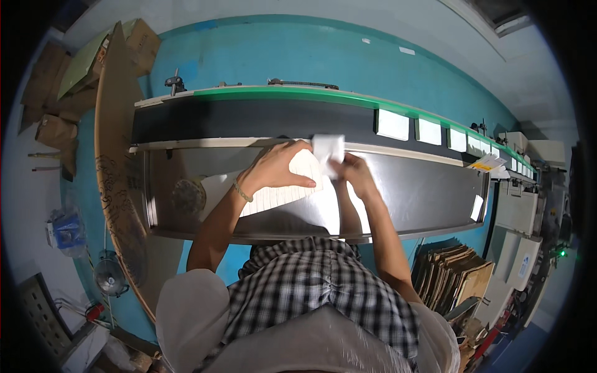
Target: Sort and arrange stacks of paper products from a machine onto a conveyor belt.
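Observation:
My left hand [278, 169] reaches over a slanting row of thin white packets [277, 198] on the steel tray. Its thumb lies on the near side and its fingers on the far side, closed round the end of the row. A single white packet [329, 149], slightly blurred, is at the tray's far edge beside the belt. My right hand [357, 176] pinches the near part of that packet, its fingers partly smeared by motion.
Beyond the steel tray [423, 189] runs a dark conveyor belt [261, 121] with a green rail [298, 93]. Several white packets [393, 125] stand along its right part. A cardboard sheet [115, 168] rises at the left; stacked flat cardboard [451, 273] is at the lower right.

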The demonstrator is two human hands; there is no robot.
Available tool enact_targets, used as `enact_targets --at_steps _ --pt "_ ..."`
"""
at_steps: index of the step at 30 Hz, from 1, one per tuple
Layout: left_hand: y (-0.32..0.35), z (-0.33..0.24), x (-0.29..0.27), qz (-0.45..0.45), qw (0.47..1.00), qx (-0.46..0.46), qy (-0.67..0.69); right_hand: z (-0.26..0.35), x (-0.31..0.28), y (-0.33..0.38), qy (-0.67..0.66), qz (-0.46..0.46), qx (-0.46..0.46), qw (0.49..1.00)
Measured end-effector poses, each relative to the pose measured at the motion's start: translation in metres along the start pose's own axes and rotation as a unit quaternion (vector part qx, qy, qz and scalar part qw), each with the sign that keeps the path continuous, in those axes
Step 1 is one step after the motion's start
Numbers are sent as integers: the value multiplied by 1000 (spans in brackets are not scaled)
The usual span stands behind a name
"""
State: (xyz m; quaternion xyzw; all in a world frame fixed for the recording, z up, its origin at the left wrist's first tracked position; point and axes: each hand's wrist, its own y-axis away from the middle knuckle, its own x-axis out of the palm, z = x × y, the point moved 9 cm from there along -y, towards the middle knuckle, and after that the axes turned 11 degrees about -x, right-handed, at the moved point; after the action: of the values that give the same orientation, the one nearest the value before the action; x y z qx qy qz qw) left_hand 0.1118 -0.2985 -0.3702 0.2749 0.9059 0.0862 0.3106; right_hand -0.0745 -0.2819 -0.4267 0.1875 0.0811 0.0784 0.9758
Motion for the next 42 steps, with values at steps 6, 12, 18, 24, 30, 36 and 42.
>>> enact_targets --at_steps 6,12,18,24,30,36,42 --pt "-1 6 -3 -3 1000 12 10 14 29 -2 23 -34 -112 993" --pt "12 11 -11 -4 999 -26 -18 -24 49 5 -203 9 75 976" --pt "11 7 -10 5 999 -32 -8 -2 12 -28 2 -29 1 1000" --pt "14 27 -17 -1 998 -58 -11 19 -57 -36 177 -247 -260 916" --pt "2 27 -11 25 999 -37 -8 -38 -256 -118 313 -244 -108 911" --pt "12 52 -21 6 997 -71 -5 7 -195 -96 -89 -123 -110 982" --pt "6 44 -17 25 998 -50 -34 -1 -269 -73 391 -394 -87 827"
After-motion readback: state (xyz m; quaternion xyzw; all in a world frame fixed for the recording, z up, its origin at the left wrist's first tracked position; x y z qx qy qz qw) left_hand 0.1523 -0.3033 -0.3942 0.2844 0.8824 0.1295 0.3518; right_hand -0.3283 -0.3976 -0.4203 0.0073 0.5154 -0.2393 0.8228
